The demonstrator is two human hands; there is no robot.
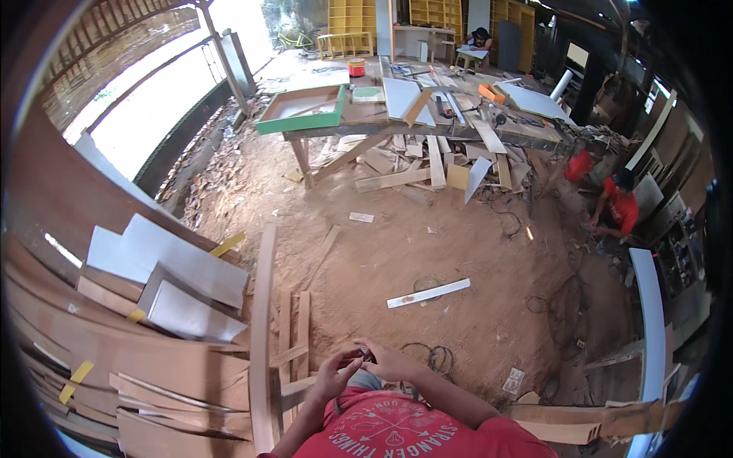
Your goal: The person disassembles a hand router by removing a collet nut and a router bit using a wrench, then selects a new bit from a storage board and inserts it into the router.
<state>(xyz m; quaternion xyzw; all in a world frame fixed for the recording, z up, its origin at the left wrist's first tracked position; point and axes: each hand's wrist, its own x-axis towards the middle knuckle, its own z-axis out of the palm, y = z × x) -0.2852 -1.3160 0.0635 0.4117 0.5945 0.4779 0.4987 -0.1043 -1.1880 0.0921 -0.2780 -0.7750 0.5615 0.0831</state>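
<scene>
Left hand (334, 375) and right hand (391, 362) pinched a small dark object (366, 354); loose grip could've dropped it into floor (458, 244) dirt.

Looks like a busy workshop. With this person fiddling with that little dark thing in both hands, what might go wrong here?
The small dark object is pinched between the left hand and right hand over bare dirt floor; if dropped, it could be hard to find there. Cables coil on the ground just ahead, and loose planks lie beside them, so a step forward while looking down might mean a trip.
</scene>
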